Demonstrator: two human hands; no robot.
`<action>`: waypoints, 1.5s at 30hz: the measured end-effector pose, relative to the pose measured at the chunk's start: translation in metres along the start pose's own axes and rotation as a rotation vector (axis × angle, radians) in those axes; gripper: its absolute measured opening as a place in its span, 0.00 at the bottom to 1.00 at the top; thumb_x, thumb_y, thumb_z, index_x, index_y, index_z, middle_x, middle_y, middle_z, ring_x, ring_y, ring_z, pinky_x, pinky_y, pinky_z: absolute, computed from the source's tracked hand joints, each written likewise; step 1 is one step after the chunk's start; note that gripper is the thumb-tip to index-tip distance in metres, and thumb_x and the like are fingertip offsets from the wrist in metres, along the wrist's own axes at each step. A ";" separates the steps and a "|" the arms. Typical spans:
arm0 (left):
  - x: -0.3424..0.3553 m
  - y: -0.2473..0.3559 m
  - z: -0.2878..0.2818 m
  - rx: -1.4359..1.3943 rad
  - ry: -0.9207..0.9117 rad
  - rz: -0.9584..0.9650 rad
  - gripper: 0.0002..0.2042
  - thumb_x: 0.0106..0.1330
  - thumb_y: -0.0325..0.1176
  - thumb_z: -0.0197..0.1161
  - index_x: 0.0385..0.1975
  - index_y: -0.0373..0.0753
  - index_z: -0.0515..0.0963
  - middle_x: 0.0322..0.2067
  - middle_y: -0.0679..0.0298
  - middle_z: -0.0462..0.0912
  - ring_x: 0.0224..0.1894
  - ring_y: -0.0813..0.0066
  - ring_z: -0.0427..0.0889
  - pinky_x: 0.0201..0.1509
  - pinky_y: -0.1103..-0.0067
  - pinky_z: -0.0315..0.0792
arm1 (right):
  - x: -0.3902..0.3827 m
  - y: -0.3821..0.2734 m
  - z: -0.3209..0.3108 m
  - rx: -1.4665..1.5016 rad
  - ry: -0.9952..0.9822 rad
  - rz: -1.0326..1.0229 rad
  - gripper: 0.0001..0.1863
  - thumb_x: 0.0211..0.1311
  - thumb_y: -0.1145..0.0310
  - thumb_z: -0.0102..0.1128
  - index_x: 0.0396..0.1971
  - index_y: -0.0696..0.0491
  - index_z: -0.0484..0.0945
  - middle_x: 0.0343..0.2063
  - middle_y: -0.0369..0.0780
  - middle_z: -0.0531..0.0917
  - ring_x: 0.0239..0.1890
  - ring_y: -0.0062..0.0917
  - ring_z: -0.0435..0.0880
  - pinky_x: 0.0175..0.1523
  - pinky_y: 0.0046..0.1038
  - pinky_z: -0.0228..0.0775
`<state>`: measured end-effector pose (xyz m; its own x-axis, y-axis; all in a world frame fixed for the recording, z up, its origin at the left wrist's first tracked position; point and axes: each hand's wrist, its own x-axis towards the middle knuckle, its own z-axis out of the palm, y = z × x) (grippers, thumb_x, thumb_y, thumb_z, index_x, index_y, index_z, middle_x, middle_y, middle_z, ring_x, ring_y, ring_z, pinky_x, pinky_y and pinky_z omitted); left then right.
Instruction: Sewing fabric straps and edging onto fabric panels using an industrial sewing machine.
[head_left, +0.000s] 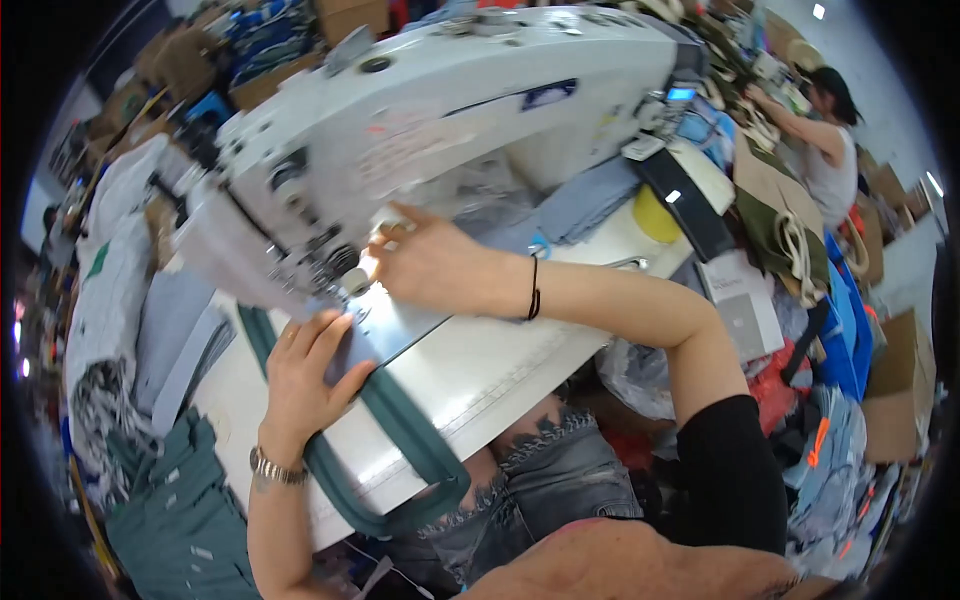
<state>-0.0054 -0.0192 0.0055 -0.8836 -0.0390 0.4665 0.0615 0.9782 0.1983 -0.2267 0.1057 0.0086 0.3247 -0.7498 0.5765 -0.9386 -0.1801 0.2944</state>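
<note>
A white sewing machine (480, 110) stands before me, its needle area lit over a metal plate. My left hand (305, 375) lies with fingers spread on dark green fabric (415, 430), just in front of the needle. The fabric forms a long folded band that loops toward the table's front edge. My right hand (430, 262) is raised beside the machine head, right of the needle, with its fingers curled in. A small pale piece (392, 222) shows at those fingers; blur hides what it is. The needle tip and presser foot are hard to make out.
Stacked dark green pieces (175, 500) hang at the left edge. Blue-grey cloth (590, 200), a yellow roll (655, 212) and a black tray (685, 205) lie to the right. A white box (740, 300) sits beyond. Another person (825, 150) works at the far right.
</note>
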 end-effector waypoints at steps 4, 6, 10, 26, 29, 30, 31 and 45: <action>-0.004 0.014 -0.002 -0.004 0.125 0.116 0.21 0.53 0.32 0.73 0.47 0.33 0.79 0.44 0.54 0.82 0.44 0.54 0.81 0.48 0.66 0.75 | -0.001 -0.039 -0.016 0.426 0.098 -0.030 0.07 0.50 0.65 0.62 0.24 0.53 0.81 0.31 0.40 0.83 0.36 0.34 0.83 0.49 0.38 0.75; -0.014 0.015 0.000 -0.203 0.105 -0.096 0.16 0.55 0.24 0.70 0.44 0.32 0.79 0.38 0.54 0.83 0.38 0.55 0.82 0.44 0.70 0.76 | 0.006 -0.042 -0.013 0.551 0.062 0.038 0.07 0.51 0.65 0.62 0.24 0.53 0.81 0.31 0.40 0.83 0.36 0.35 0.83 0.48 0.39 0.74; -0.007 0.021 0.009 -0.342 0.195 -0.312 0.09 0.59 0.18 0.65 0.40 0.32 0.79 0.31 0.57 0.83 0.31 0.59 0.82 0.39 0.74 0.76 | 0.008 -0.035 -0.005 0.727 -0.065 0.161 0.08 0.53 0.64 0.64 0.24 0.52 0.81 0.30 0.38 0.82 0.35 0.34 0.82 0.48 0.37 0.73; -0.004 0.001 0.008 0.068 0.103 -0.005 0.10 0.55 0.22 0.67 0.37 0.34 0.80 0.39 0.57 0.83 0.40 0.59 0.84 0.42 0.71 0.79 | -0.013 -0.063 -0.005 0.416 0.093 -0.161 0.09 0.49 0.70 0.61 0.31 0.56 0.82 0.31 0.38 0.82 0.40 0.27 0.83 0.49 0.28 0.75; -0.007 0.001 0.012 0.090 0.172 0.032 0.07 0.54 0.24 0.67 0.33 0.34 0.79 0.36 0.59 0.82 0.39 0.63 0.83 0.39 0.74 0.79 | -0.010 -0.065 -0.011 0.448 0.066 -0.187 0.13 0.50 0.71 0.62 0.37 0.59 0.83 0.35 0.40 0.83 0.43 0.28 0.84 0.54 0.30 0.75; -0.006 0.001 0.014 0.101 0.176 0.031 0.07 0.54 0.25 0.67 0.32 0.34 0.79 0.37 0.60 0.82 0.39 0.65 0.83 0.38 0.75 0.79 | -0.011 -0.064 -0.012 0.465 0.078 -0.185 0.13 0.50 0.71 0.62 0.37 0.59 0.83 0.35 0.40 0.83 0.43 0.28 0.84 0.54 0.30 0.75; -0.006 0.002 0.013 0.108 0.163 0.025 0.07 0.54 0.25 0.67 0.32 0.34 0.79 0.37 0.60 0.82 0.39 0.65 0.83 0.38 0.75 0.79 | -0.012 -0.064 -0.013 0.454 0.063 -0.181 0.14 0.50 0.72 0.62 0.38 0.59 0.83 0.36 0.40 0.83 0.44 0.28 0.84 0.54 0.30 0.76; -0.005 0.008 0.005 0.047 0.109 -0.051 0.08 0.58 0.30 0.68 0.34 0.34 0.82 0.39 0.60 0.83 0.41 0.64 0.83 0.41 0.73 0.80 | -0.013 -0.057 -0.019 0.475 -0.076 -0.216 0.16 0.50 0.72 0.61 0.41 0.59 0.82 0.43 0.41 0.80 0.51 0.31 0.82 0.56 0.35 0.75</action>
<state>-0.0029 -0.0100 0.0003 -0.8293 -0.1085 0.5482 -0.0061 0.9827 0.1852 -0.1750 0.1376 -0.0014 0.5241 -0.7044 0.4786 -0.8064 -0.5913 0.0127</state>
